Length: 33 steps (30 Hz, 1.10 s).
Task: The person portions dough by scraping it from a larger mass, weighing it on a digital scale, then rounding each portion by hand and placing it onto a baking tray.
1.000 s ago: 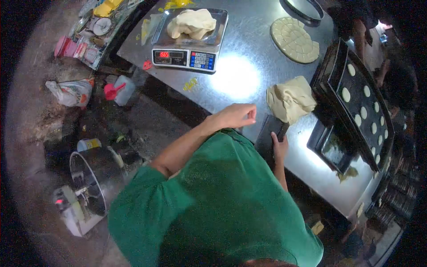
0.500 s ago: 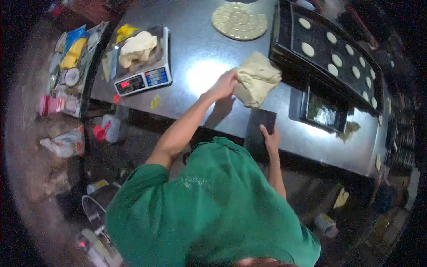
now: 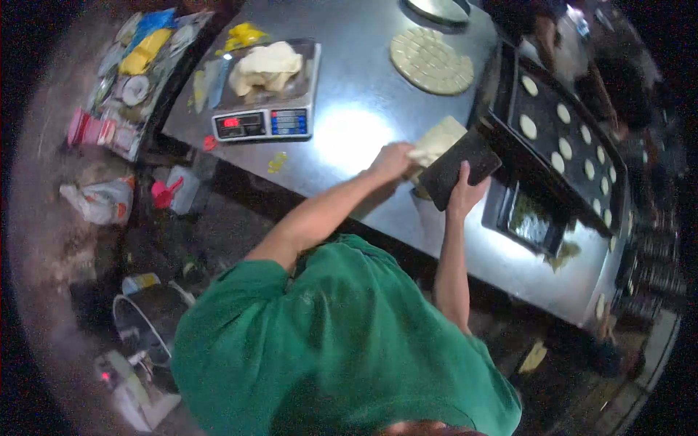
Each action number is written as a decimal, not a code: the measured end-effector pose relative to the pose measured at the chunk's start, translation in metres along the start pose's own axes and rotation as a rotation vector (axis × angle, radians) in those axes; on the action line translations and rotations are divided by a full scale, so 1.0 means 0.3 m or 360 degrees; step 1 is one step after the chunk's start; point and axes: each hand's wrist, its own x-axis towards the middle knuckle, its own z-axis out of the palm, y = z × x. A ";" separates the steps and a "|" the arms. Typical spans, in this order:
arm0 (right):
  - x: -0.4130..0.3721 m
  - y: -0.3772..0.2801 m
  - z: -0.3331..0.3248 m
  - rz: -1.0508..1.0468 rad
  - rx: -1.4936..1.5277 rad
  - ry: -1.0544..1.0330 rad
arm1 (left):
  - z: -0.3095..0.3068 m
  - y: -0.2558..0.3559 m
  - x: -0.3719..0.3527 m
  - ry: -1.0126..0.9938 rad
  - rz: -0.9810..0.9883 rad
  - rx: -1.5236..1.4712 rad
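Pinching the left edge of a dough piece [image 3: 441,136], the left grip [image 3: 392,161] looks closed at the fingertips; finger detail blurred. Right grip [image 3: 469,192] closed round a dark flat scraper [image 3: 452,171], thumb on the upper face, other fingers mostly hidden behind it. Scraper is tilted and covers the near right part of the dough piece; cannot tell whether its edge touches.

Dough piece sits between the two grips: right at the left grip's fingertips, just beyond the right grip with the scraper in between. It is over the metal bench [image 3: 502,265]; cannot tell if it lies flat or is partly lifted.

To the left, a scale [image 3: 265,125] with lit red digits bears a dough lump [image 3: 267,67]. A divided dough disc [image 3: 431,62] lies farther back, apart from both grips. On the right, a black tray [image 3: 542,142] carries pale dough rounds [image 3: 589,169]; a smaller dark pan [image 3: 500,209] is beside it, near the right grip.
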 end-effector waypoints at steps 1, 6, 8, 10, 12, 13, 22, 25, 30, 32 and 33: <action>-0.009 0.038 0.078 -0.0014 -0.0115 -0.0031 | -0.022 0.010 -0.059 0.0161 0.0142 0.0018; -0.100 0.104 0.238 0.0009 -0.0358 -0.0875 | -0.320 0.010 -0.144 0.0412 -0.0154 -0.0280; -0.213 0.114 0.255 -0.0342 -0.0634 -0.1268 | -0.499 0.067 -0.155 0.0520 -0.0260 -0.0520; -0.314 0.109 0.282 -0.0042 -0.0266 -0.1175 | -0.644 -0.090 -0.079 0.0869 -0.0280 -0.0194; -0.266 0.159 0.300 0.0135 -0.0214 -0.1072 | -0.869 -0.096 -0.045 0.1159 -0.0168 -0.0344; -0.238 0.181 0.287 0.0235 -0.0192 -0.0992 | -0.933 -0.199 -0.007 0.1366 -0.0165 -0.0026; 0.091 0.151 0.276 -0.0108 -0.0334 0.0003 | -1.228 -0.460 0.137 0.0523 -0.0463 0.1159; 0.179 0.312 0.220 0.0309 0.0058 -0.0171 | -1.181 -0.455 0.142 0.0760 -0.0392 0.1058; 0.197 0.345 0.232 0.0130 -0.0076 -0.0182 | -1.043 -0.203 0.061 0.0707 -0.0014 -0.0093; 0.208 0.335 0.235 0.0254 -0.0040 -0.0241 | -0.927 -0.084 -0.008 0.0559 0.0082 -0.0115; 0.209 0.332 0.234 0.0319 -0.0025 -0.0270 | -0.865 -0.059 -0.041 0.0357 0.0079 -0.0103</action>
